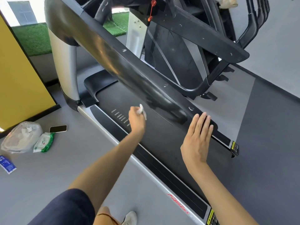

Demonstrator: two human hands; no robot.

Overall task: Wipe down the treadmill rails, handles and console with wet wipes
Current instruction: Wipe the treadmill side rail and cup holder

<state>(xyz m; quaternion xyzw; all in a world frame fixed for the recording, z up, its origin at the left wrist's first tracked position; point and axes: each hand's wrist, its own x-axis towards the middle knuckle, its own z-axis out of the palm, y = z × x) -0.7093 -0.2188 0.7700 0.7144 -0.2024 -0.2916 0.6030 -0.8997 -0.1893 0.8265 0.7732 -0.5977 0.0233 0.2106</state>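
Observation:
A black treadmill handrail point(123, 62) runs diagonally from the upper left down to the middle right, its surface streaked and wet-looking. My left hand point(136, 118) grips a crumpled white wet wipe point(141, 109) just below the rail's lower stretch, over the belt point(162, 137). My right hand point(197, 138) is flat with straight fingers, its fingertips at the rail's lower end. The far handrail point(203, 36) and part of the console frame show at the top.
On the grey floor at left lie a green-and-white wipes pack point(43, 142), a plastic bag with used wipes point(21, 137), a phone point(58, 128) and a blue packet point(7, 164). A yellow wall panel point(19, 75) stands left. My shoe point(129, 218) is beside the silver side rail point(146, 168).

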